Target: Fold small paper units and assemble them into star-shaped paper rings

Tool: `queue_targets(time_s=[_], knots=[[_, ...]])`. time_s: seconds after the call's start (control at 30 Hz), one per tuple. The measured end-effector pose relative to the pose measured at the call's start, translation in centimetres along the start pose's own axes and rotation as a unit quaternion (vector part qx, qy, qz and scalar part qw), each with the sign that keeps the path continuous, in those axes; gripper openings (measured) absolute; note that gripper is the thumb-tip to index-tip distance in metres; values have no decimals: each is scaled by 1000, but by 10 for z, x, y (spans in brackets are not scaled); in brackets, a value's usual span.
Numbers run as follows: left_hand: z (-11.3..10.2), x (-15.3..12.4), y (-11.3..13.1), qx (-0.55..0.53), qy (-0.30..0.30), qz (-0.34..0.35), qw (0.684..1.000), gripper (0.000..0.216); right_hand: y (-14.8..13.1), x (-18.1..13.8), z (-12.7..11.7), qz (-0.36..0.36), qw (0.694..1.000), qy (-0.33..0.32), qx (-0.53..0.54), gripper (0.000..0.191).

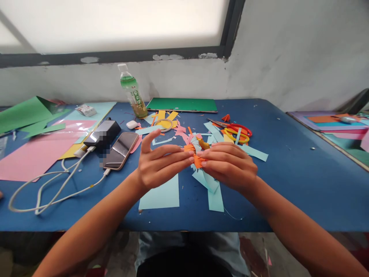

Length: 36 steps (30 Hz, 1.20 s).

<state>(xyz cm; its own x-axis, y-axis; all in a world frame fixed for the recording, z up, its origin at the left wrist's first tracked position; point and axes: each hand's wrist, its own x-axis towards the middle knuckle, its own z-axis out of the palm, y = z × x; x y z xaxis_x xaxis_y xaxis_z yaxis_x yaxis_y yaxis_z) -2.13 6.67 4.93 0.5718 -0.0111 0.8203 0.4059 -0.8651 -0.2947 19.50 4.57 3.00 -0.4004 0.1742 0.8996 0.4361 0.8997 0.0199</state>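
Note:
Both hands meet above the middle of the blue table (294, 181). My left hand (161, 161) and my right hand (227, 163) pinch a small orange paper piece (198, 159) between their fingertips, with light blue paper strips (209, 182) hanging under it. The left thumb sticks up; the other fingers are pressed together. Under and behind the hands lie scraps of light blue, orange, yellow and pink paper. A light blue paper rectangle (161, 194) lies below the left hand.
Red and yellow scissors (235, 131) lie behind the hands, beside a tape roll (164, 124). A phone (121, 150), power bank (102, 135) and white cable (46, 188) lie at left, with pink sheets (34, 154), green paper (25, 113), a bottle (133, 92) and green board (183, 104).

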Motion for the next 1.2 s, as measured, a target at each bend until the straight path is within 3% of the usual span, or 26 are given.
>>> queue_targets(time_s=[0.1,0.23,0.37,0.47,0.57,0.7,0.87,1.03,1.2], knots=[[-9,2,1,11,-20,28,999,25,-4,2,-6,-22,1000,2,-22,23],[-19,4,4,4,-67,13,998,28,-10,6,-9,-5,1000,-6,-20,27],[-15,7,8,-2,-41,-7,999,25,-14,11,-4,37,999,5,16,28],[-5,12,15,-62,-16,-138,988,16,-16,13,0,161,984,18,72,22],[2,15,22,-159,7,-291,943,10,-17,13,0,304,942,-14,144,26],[4,16,24,-254,2,-385,887,11,-19,12,-4,341,917,-39,201,38],[6,14,24,-298,-3,-422,856,12,-23,15,-5,367,903,-62,215,46],[10,13,24,-330,0,-432,839,16,-23,14,2,384,898,-47,209,41],[11,14,23,-339,0,-415,844,17,-21,13,3,381,904,-30,189,32]])
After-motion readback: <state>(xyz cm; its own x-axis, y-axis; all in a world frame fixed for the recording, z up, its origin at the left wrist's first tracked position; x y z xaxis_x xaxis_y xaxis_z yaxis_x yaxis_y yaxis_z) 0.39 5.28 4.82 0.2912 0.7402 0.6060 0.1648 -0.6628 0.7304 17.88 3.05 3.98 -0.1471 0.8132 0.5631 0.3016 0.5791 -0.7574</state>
